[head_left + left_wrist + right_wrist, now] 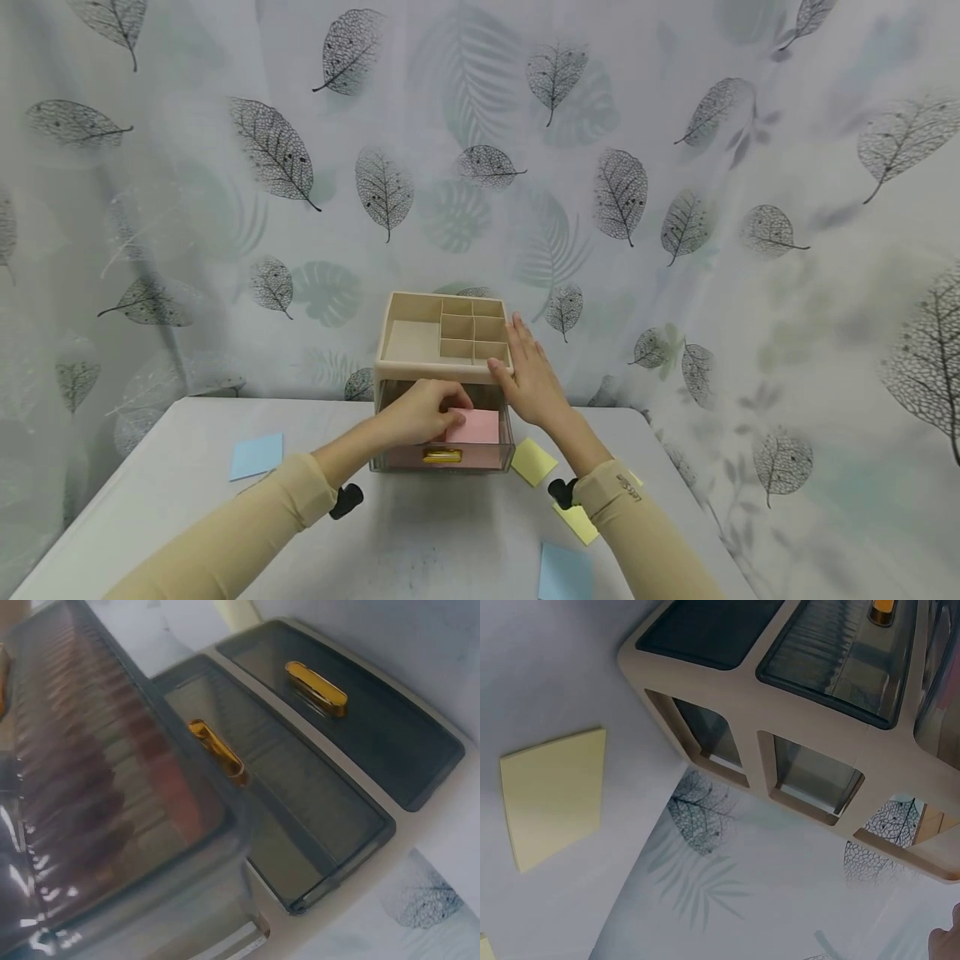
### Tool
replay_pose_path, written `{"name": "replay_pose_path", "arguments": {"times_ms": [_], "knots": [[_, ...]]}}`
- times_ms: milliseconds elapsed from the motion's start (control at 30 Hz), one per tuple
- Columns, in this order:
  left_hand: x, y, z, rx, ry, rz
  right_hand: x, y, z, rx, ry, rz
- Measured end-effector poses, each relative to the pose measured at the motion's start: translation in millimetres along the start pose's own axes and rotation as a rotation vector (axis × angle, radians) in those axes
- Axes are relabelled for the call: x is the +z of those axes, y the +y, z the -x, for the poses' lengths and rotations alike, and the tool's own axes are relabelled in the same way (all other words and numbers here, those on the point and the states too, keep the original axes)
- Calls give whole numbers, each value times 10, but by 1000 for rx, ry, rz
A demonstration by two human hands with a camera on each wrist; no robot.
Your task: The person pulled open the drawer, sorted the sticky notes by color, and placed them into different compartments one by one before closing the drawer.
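A beige desktop drawer organizer (pixel 408 367) stands at the back of the table, its top divided into several compartments. Its clear top drawer (pixel 480 458), with a gold handle (pixel 442 456), is pulled out. Over that drawer, my left hand (pixel 423 412) pinches a pink sticky note pad (pixel 477 427) near its left side. My right hand (pixel 536 383) rests against the organizer's right side with fingers extended. In the left wrist view, the lower drawers (pixel 277 780) are closed; the left hand is hidden there. Only a bit of the right hand (pixel 945 941) shows in the right wrist view.
Yellow sticky notes (pixel 534 462) lie right of the organizer, with another yellow one (pixel 576 523) nearer the right forearm. A blue note (pixel 257 457) lies on the left, another blue note (pixel 566 572) at the front right. A leaf-patterned curtain (pixel 465 167) hangs behind the table (pixel 420 533).
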State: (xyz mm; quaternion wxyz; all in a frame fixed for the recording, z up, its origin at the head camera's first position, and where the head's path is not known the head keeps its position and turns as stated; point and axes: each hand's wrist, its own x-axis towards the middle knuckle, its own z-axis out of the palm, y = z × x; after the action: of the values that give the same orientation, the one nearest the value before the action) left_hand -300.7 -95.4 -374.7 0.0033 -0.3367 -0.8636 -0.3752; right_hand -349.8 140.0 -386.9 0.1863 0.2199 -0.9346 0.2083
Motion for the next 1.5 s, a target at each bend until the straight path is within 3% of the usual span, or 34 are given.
{"name": "replay_pose_path", "arguments": {"times_ms": [233,467,767,1100,1500], "knots": [[6,-46,-22,35,2,-98,-9,-8,-7,-9,4,-2],[10,-35,-45,13,-18,-144,-31,-1,-12,-15,15,-12],[40,-48,-59,37,-53,-144,-41,5,-4,-17,16,-7],[59,-66,-48,-3,-71,-137,-3,30,1,-30,19,15],[6,-62,-40,34,-84,-139,-7,4,1,-20,5,4]]}}
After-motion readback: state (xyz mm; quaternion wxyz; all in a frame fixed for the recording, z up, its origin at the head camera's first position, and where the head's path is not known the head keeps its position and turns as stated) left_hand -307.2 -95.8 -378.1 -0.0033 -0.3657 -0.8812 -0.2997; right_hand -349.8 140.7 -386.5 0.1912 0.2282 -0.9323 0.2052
